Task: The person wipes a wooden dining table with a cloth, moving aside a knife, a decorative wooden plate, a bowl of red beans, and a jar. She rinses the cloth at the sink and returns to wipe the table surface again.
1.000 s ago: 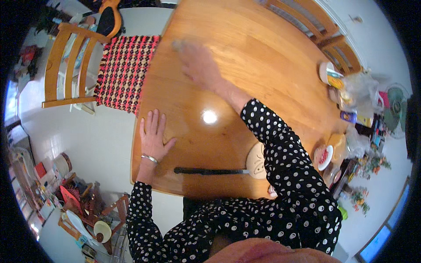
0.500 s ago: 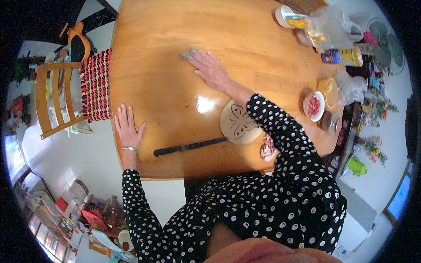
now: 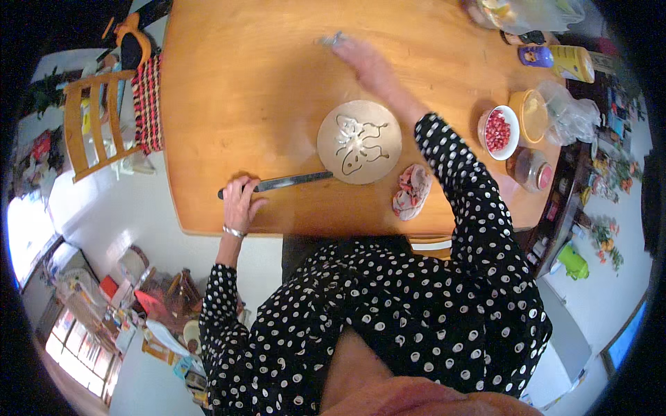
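Both grips unclear: right hand point(image 3: 362, 59) blurred, left hand point(image 3: 241, 202) over long black knife point(image 3: 295, 181); tugging could jolt adjacent round beige disc point(image 3: 359, 143).

A white bowl point(image 3: 513, 139) of small red pieces point(image 3: 497, 132) stands just beside a yellow tub point(image 3: 517, 102), with a clear jar point(image 3: 527, 168) near the bowl. At the left, 1 wooden chair point(image 3: 97, 118) bears a red-and-black woven mat point(image 3: 148, 107).

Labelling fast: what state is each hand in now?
Left hand: on the long black tool; grip unclear.
Right hand: grey item at fingertips; blurred, can't tell.
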Action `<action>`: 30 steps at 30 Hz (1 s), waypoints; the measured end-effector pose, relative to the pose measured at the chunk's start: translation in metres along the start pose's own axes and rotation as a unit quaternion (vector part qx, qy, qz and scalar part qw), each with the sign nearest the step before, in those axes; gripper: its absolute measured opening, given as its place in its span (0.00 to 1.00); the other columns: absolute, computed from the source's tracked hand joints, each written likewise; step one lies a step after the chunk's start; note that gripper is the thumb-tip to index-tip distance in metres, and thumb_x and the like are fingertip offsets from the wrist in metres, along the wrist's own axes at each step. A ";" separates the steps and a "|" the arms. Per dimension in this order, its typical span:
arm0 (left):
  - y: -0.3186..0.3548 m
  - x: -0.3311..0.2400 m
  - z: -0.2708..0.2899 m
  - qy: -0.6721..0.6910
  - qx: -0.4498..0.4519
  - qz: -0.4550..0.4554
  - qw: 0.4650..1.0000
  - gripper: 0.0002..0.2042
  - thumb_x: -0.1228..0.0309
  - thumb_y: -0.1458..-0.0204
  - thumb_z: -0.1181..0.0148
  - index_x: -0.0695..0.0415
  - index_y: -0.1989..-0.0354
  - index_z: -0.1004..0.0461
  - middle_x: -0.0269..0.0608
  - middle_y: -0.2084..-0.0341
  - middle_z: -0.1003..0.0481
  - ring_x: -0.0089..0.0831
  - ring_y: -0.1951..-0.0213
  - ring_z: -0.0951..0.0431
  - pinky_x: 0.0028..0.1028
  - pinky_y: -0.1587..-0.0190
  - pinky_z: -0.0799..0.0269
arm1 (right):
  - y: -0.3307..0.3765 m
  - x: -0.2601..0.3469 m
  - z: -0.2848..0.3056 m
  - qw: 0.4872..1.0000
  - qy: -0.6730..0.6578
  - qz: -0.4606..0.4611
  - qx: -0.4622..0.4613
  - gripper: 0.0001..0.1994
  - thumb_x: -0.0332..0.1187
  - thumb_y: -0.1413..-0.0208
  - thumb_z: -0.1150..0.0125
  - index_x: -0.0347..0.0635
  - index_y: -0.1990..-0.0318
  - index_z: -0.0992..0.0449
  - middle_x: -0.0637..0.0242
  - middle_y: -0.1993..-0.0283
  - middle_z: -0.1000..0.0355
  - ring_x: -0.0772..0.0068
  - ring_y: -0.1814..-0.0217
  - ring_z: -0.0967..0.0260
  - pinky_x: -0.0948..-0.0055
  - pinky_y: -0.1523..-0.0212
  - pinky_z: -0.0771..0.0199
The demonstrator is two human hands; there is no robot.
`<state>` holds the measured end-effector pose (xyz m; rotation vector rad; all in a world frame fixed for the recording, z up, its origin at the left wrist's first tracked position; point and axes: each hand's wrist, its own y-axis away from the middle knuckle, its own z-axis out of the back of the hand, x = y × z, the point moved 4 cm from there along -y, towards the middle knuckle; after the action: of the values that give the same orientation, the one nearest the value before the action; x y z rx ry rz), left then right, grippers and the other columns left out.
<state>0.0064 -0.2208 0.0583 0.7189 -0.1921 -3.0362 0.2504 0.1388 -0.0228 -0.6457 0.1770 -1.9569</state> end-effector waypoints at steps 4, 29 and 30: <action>-0.006 0.005 -0.001 -0.002 0.034 0.007 0.999 0.16 0.67 0.60 0.31 0.55 0.65 0.30 0.42 0.65 0.29 0.45 0.60 0.30 0.40 0.59 0.36 | 0.023 -0.073 0.054 0.971 0.132 -0.177 -0.088 0.21 0.20 0.54 0.44 0.49 0.51 0.21 0.56 0.51 0.26 0.51 0.47 0.31 0.56 0.46 0.30; 0.209 0.133 0.088 0.301 -0.337 0.302 0.839 0.10 0.76 0.43 0.39 0.60 0.62 0.38 0.42 0.66 0.27 0.17 0.75 0.33 0.19 0.71 0.33 | -0.047 0.152 -0.047 0.956 -0.035 -0.285 -0.059 0.08 0.30 0.42 0.50 0.44 0.57 0.27 0.55 0.67 0.27 0.52 0.64 0.29 0.56 0.66 0.29; 0.219 0.135 0.087 0.316 -0.345 0.298 0.832 0.10 0.77 0.44 0.40 0.59 0.62 0.38 0.43 0.66 0.26 0.17 0.75 0.34 0.18 0.72 0.33 | -0.049 0.164 -0.047 0.952 0.022 -0.279 -0.126 0.08 0.30 0.42 0.50 0.44 0.56 0.27 0.54 0.68 0.27 0.50 0.64 0.29 0.54 0.67 0.29</action>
<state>-0.1559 -0.4337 0.1024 1.2102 0.5525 -1.9119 0.1329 0.0115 0.0164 -0.8894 0.2988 -2.5204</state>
